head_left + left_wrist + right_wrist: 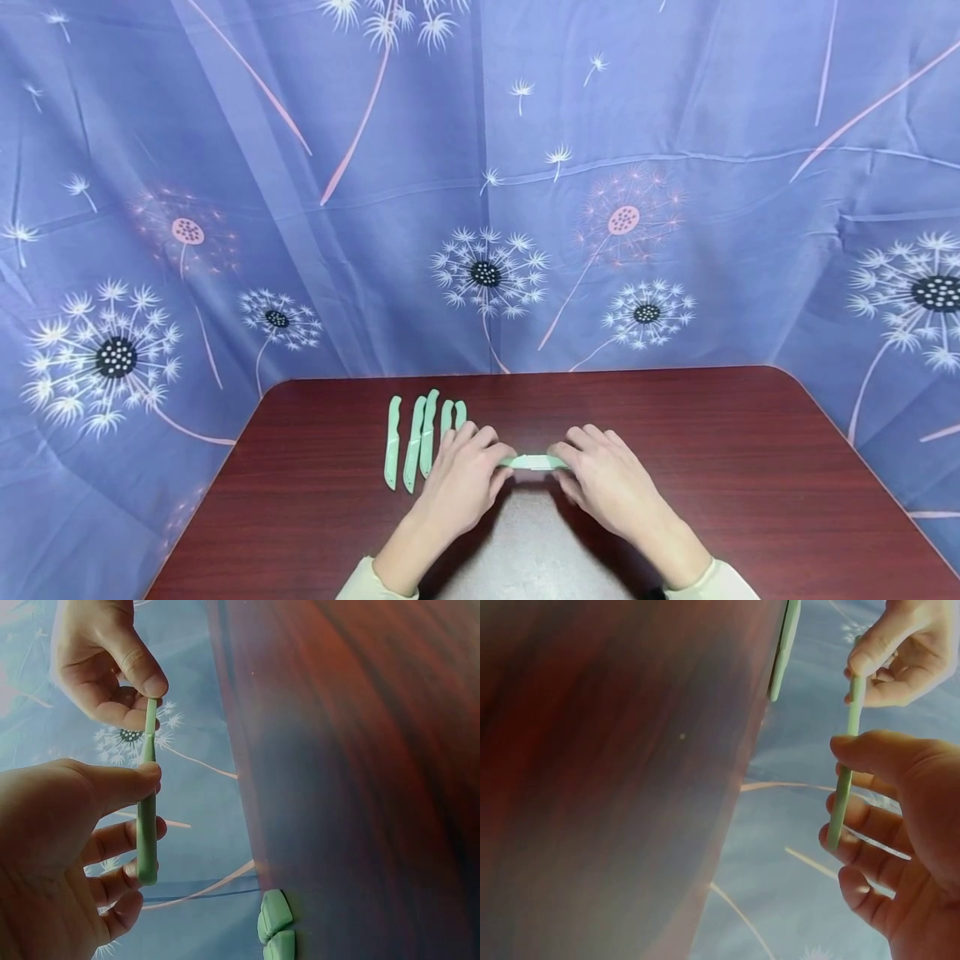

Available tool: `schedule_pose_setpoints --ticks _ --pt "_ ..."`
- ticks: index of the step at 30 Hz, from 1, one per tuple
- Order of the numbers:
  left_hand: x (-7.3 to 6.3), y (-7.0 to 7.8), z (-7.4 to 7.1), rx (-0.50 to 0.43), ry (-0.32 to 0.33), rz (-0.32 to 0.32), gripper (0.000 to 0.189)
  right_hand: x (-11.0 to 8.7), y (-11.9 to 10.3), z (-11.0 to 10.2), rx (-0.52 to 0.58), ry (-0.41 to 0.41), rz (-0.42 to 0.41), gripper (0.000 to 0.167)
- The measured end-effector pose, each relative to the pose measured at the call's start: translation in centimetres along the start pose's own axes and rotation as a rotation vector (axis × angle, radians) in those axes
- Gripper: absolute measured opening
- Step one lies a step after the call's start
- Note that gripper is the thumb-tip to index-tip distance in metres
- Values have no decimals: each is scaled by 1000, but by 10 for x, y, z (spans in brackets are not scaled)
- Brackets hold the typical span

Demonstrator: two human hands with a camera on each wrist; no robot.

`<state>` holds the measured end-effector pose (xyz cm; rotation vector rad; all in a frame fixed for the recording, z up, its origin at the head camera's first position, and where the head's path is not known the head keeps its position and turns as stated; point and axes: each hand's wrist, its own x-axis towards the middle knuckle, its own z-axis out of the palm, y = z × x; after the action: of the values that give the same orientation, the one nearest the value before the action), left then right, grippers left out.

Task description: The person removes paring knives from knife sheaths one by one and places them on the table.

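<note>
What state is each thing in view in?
Slim light-green plastic-looking knife: held crosswise; sheathed or bare, cannot tell.
Left hand: pinching one end of it.
Right hand: pinching the other end.
Five more light-green plastic-looking knives: lying on the dark-red wood-grain table, two partly hidden behind the left hand.
Blue dandelion-print fabric backdrop: hanging, creased.

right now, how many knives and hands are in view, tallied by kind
Slim light-green knives: 6 (5 lying on the dark-red rounded-corner table, 1 held knife)
Bare hands (left hand, right hand): 2
Total: 8 visible; the left hand partly hides the lying knives
</note>
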<state>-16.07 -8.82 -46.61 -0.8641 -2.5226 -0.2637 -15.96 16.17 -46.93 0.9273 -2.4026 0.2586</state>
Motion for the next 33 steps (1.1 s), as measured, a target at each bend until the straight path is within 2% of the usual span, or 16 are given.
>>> schedule_pose_setpoints --ticks 5,11,17,33 --pt "0 1 -1 -10 18 15 19 0 -1 0 15 0 -18 33" --pt "0 2 -2 -33 6 15 18 2 -1 0 54 2 -39 34" --pt "0 3 0 1 -15 26 16 2 -2 1 66 7 -57 33" --pt "0 4 -1 56 -7 65 18 2 -4 2 48 14 -82 34"
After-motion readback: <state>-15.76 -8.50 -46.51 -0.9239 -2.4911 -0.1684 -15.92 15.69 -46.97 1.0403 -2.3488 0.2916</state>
